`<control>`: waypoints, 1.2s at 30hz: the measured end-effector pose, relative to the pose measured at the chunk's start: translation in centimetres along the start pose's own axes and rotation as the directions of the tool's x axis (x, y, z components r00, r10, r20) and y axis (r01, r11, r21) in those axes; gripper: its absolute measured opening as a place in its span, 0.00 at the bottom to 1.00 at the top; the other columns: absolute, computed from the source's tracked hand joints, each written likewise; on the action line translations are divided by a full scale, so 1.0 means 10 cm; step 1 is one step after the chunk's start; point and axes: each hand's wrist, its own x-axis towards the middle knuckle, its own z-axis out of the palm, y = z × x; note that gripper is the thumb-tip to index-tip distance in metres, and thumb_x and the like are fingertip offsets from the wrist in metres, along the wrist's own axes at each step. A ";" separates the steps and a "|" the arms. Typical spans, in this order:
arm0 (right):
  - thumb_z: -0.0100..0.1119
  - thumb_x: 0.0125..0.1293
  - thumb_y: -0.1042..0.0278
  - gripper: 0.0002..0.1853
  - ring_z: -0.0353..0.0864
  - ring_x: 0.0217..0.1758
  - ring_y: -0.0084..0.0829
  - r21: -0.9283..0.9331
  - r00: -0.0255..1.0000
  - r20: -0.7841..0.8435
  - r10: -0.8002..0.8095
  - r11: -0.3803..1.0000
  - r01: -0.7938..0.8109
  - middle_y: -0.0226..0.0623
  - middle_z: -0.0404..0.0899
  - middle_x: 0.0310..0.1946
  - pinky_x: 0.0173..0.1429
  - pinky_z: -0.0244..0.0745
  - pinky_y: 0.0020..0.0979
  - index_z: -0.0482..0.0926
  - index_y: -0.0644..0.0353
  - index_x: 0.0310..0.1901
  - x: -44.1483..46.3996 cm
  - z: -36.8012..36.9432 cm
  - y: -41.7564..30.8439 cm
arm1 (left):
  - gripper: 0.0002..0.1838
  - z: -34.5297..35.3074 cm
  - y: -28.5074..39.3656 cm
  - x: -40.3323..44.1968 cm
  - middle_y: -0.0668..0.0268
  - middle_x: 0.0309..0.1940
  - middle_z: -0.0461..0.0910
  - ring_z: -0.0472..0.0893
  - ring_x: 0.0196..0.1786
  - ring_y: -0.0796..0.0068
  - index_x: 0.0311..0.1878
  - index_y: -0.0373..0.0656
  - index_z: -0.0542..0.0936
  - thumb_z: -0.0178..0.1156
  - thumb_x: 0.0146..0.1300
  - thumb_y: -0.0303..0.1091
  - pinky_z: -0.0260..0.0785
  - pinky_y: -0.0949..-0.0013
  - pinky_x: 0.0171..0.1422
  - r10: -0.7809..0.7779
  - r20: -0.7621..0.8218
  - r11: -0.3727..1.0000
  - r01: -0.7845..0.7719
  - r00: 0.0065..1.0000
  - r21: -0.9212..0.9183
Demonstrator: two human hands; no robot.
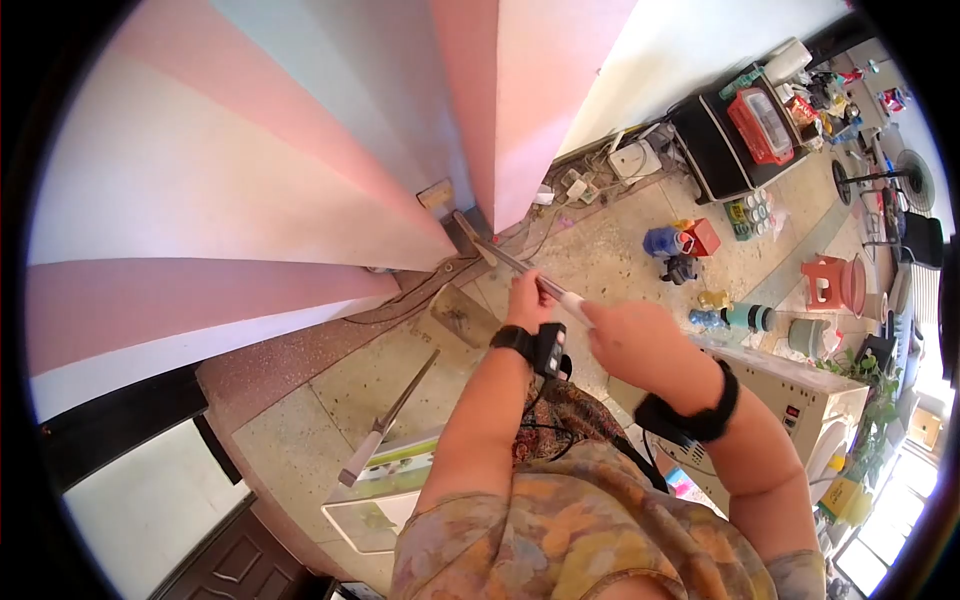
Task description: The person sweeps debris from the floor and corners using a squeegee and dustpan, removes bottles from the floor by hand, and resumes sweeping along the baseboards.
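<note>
My left hand (pixel 530 300) is wrapped round the metal pole of a broom (pixel 515 263), below the top of its handle. My right hand (pixel 632 340) grips the pale end of the same handle, closer to my body. The broom slants away from me, and its narrow brownish head (pixel 474 238) reaches the floor in the corner between the striped walls. Bristles cannot be made out. On the floor left of my left hand is a dustpan-like flat brown pan (pixel 464 316). A long-handled pole (pixel 395 415) with a grey grip stands out near it.
Cables and a white box (pixel 633 160) lie along the wall. A black cabinet (pixel 710 145) stands farther right. Nearby are a blue jug (pixel 662 241), a red box (pixel 703 237), cans (pixel 752 213) and a red stool (pixel 826 283). A cream appliance (pixel 815 400) is beside my right arm.
</note>
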 end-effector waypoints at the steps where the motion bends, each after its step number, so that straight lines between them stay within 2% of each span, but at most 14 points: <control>1: 0.50 0.50 0.71 0.08 0.77 0.28 0.44 -0.059 0.997 0.077 -0.022 0.998 0.026 0.45 0.75 0.20 0.31 0.72 0.39 0.76 0.62 0.31 0.14 0.09 -0.05 | 0.13 -0.12 0.08 0.10 0.67 0.13 0.62 0.61 0.15 0.77 0.20 0.41 0.65 0.47 0.59 0.34 0.49 0.74 0.17 -0.026 0.009 0.993 0.025 1.000 0.115; 2: 0.50 0.49 0.71 0.07 0.77 0.28 0.43 -0.116 0.987 0.155 -0.042 0.991 0.060 0.44 0.76 0.21 0.31 0.72 0.38 0.76 0.62 0.29 0.21 0.14 -0.07 | 0.13 -0.22 0.11 0.18 0.68 0.12 0.60 0.59 0.14 0.77 0.19 0.41 0.64 0.47 0.59 0.34 0.48 0.73 0.16 -0.050 0.016 0.973 0.045 0.999 0.227; 4: 0.47 0.51 0.72 0.09 0.76 0.25 0.44 -0.135 0.983 0.162 -0.090 0.984 0.113 0.44 0.74 0.20 0.29 0.70 0.40 0.74 0.61 0.33 0.23 0.13 -0.06 | 0.14 -0.15 0.12 0.04 0.68 0.10 0.57 0.56 0.13 0.77 0.18 0.42 0.63 0.48 0.58 0.34 0.47 0.74 0.16 -0.024 -0.034 0.982 0.030 0.999 0.185; 6: 0.45 0.52 0.73 0.11 0.74 0.23 0.45 -0.153 0.976 0.166 -0.137 0.975 0.163 0.44 0.73 0.18 0.26 0.68 0.42 0.73 0.60 0.37 0.18 0.07 -0.05 | 0.13 -0.10 0.13 -0.04 0.68 0.12 0.59 0.56 0.14 0.78 0.19 0.42 0.63 0.47 0.58 0.33 0.47 0.74 0.16 -0.129 0.082 0.972 0.110 0.988 0.209; 12: 0.47 0.53 0.71 0.11 0.73 0.20 0.42 -0.253 0.979 0.094 -0.181 0.947 0.200 0.42 0.71 0.17 0.23 0.68 0.38 0.72 0.60 0.38 -0.27 -0.35 -0.13 | 0.08 0.08 -0.14 -0.38 0.68 0.18 0.64 0.59 0.16 0.80 0.25 0.40 0.68 0.48 0.58 0.31 0.48 0.76 0.17 -0.218 0.168 0.974 0.226 0.961 -0.025; 14: 0.54 0.49 0.69 0.08 0.77 0.23 0.38 -0.303 0.986 0.114 -0.120 0.941 0.149 0.40 0.73 0.18 0.25 0.72 0.33 0.71 0.64 0.29 -0.32 -0.36 -0.22 | 0.07 0.11 -0.15 -0.39 0.69 0.19 0.65 0.59 0.16 0.80 0.27 0.40 0.69 0.48 0.58 0.31 0.48 0.76 0.17 -0.203 0.178 0.976 0.213 0.963 -0.038; 20: 0.51 0.50 0.74 0.11 0.76 0.22 0.37 -0.286 0.990 0.022 -0.140 0.948 0.141 0.38 0.73 0.20 0.22 0.70 0.33 0.69 0.64 0.37 -0.15 -0.09 -0.35 | 0.07 0.05 0.05 -0.21 0.71 0.15 0.64 0.61 0.17 0.82 0.25 0.42 0.70 0.50 0.58 0.32 0.50 0.76 0.19 0.014 0.053 0.999 -0.011 0.999 -0.044; 22: 0.52 0.50 0.73 0.11 0.77 0.23 0.36 -0.279 0.985 0.061 -0.160 0.945 0.171 0.39 0.74 0.22 0.23 0.71 0.32 0.69 0.64 0.36 0.04 -0.01 -0.38 | 0.11 -0.38 0.17 0.24 0.69 0.23 0.68 0.65 0.23 0.80 0.24 0.44 0.67 0.49 0.60 0.36 0.60 0.75 0.25 -0.005 0.261 0.994 -0.024 0.965 0.108; 24: 0.54 0.49 0.72 0.11 0.78 0.25 0.36 -0.249 0.958 0.165 -0.236 0.930 0.272 0.40 0.75 0.22 0.25 0.72 0.31 0.70 0.65 0.36 0.23 0.10 -0.41 | 0.13 -0.37 0.28 0.22 0.70 0.21 0.66 0.65 0.22 0.78 0.23 0.44 0.65 0.48 0.61 0.38 0.61 0.73 0.26 0.010 0.164 0.997 -0.022 0.986 0.077; 26: 0.55 0.50 0.71 0.11 0.78 0.26 0.35 -0.258 0.966 0.178 -0.188 0.938 0.231 0.40 0.76 0.21 0.26 0.73 0.31 0.71 0.66 0.36 0.32 0.04 -0.45 | 0.13 -0.28 0.38 0.04 0.71 0.14 0.64 0.59 0.15 0.83 0.20 0.41 0.69 0.50 0.58 0.35 0.50 0.78 0.18 -0.053 0.119 0.976 0.027 0.991 0.215; 28: 0.55 0.50 0.71 0.11 0.78 0.27 0.35 -0.297 0.882 0.355 -0.311 0.857 0.422 0.41 0.76 0.20 0.26 0.73 0.31 0.72 0.66 0.36 0.31 -0.10 -0.45 | 0.14 -0.22 0.32 -0.04 0.70 0.13 0.62 0.58 0.14 0.82 0.19 0.40 0.68 0.48 0.59 0.36 0.50 0.77 0.16 -0.119 0.105 0.957 0.086 0.987 0.276; 31: 0.54 0.49 0.72 0.12 0.78 0.26 0.35 -0.326 0.848 0.335 -0.411 0.794 0.513 0.40 0.75 0.20 0.25 0.72 0.31 0.72 0.65 0.37 0.21 -0.14 -0.35 | 0.15 -0.13 0.13 -0.13 0.70 0.12 0.59 0.56 0.13 0.82 0.19 0.41 0.65 0.47 0.60 0.36 0.47 0.79 0.16 -0.152 0.039 0.945 0.134 0.988 0.300; 34: 0.54 0.48 0.72 0.12 0.77 0.24 0.34 -0.369 0.945 0.182 -0.272 0.872 0.322 0.38 0.74 0.19 0.24 0.70 0.31 0.71 0.64 0.37 -0.04 -0.25 -0.34 | 0.14 0.00 0.16 -0.34 0.69 0.12 0.59 0.55 0.13 0.81 0.22 0.40 0.66 0.47 0.61 0.36 0.45 0.78 0.17 -0.294 0.196 0.951 0.265 0.935 0.161; 36: 0.55 0.47 0.73 0.07 0.78 0.27 0.33 -0.389 0.964 0.164 -0.212 0.884 0.260 0.36 0.75 0.21 0.26 0.72 0.30 0.74 0.60 0.31 -0.12 -0.39 -0.37 | 0.13 0.10 0.16 -0.39 0.70 0.12 0.58 0.54 0.13 0.81 0.23 0.40 0.67 0.47 0.61 0.36 0.44 0.78 0.17 -0.255 0.182 0.964 0.237 0.950 0.119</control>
